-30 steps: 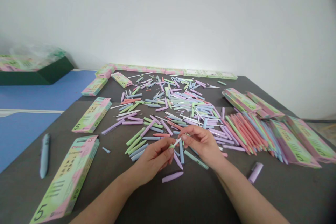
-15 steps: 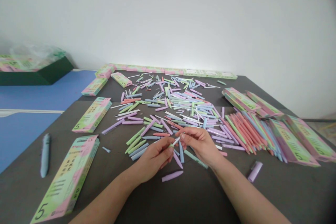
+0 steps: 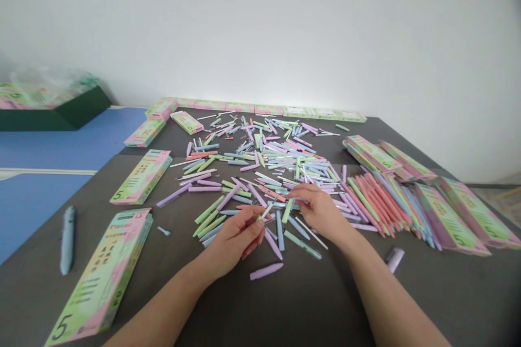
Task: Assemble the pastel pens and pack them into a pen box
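Observation:
My left hand (image 3: pixel 238 234) is closed, with thumb and fingers pinching a thin white pen refill (image 3: pixel 266 211) that points up and away. A bit of light green shows at the refill's lower end, between the fingertips. Over the near edge of the pile, my right hand (image 3: pixel 321 212) has its fingers curled down, pinched at the top end of a light green pen barrel (image 3: pixel 287 211). Part of that grip is hidden behind the hand. Around both hands lie loose pen parts (image 3: pixel 280 160) in purple, blue, green and coral. A purple barrel (image 3: pixel 266 271) rests nearest me.
Coral, green and blue pen barrels (image 3: pixel 380 203) lie in a row at right, beside packed boxes (image 3: pixel 451 219). Printed pen boxes (image 3: pixel 100 276) line the left side and back edge. A blue pen (image 3: pixel 67 239) lies far left; a purple cap (image 3: pixel 394 259) lies right. A dark green bin (image 3: pixel 83 109) stands behind left.
My right hand has moved away from the left hand, up and right to the pile, where it is at a green barrel. The left hand has shifted slightly left, keeping the refill.

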Tool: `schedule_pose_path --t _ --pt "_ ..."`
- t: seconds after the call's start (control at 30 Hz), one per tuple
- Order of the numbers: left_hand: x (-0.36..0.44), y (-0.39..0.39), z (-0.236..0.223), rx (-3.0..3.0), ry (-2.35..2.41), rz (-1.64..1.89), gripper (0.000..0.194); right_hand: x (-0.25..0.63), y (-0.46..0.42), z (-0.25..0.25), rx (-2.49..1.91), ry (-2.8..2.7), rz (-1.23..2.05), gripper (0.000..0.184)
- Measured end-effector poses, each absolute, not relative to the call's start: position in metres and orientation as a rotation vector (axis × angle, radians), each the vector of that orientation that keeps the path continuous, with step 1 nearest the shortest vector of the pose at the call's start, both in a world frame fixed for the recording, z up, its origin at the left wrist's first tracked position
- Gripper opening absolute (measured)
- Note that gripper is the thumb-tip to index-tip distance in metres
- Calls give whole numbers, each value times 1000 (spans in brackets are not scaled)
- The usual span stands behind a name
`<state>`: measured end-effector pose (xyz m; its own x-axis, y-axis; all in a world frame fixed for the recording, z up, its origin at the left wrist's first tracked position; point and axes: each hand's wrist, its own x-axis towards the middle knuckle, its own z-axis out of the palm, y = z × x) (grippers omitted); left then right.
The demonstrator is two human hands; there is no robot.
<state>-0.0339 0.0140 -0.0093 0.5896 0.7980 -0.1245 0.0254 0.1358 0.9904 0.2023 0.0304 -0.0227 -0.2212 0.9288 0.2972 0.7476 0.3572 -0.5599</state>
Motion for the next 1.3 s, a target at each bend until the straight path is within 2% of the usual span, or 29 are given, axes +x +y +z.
schedule_pose_path --t 0.23,0.4,0.6,0.7,0.83,1.07,1.3 --pt "-33 14 -10 1290 775 674 34 199 32 -30 -1505 -2212 337 31" --pt "-33 15 -11 1254 821 682 33 202 33 -28 -1509 -2149 331 36" --pt "-33 18 -12 1289 811 701 31 215 59 -20 -1900 -1923 112 26" --pt "-32 16 -13 1282 805 711 31 214 79 -15 -1941 -1952 89 26" --pt "-30 10 -14 1285 691 628 27 195 96 -12 -1846 -2054 146 25" --pt "-26 0 -7 1368 614 532 23 137 99 -12 -1382 -2385 440 22" --pt "-27 0 -3 1385 594 530 18 104 103 -15 -1379 -2578 325 17"
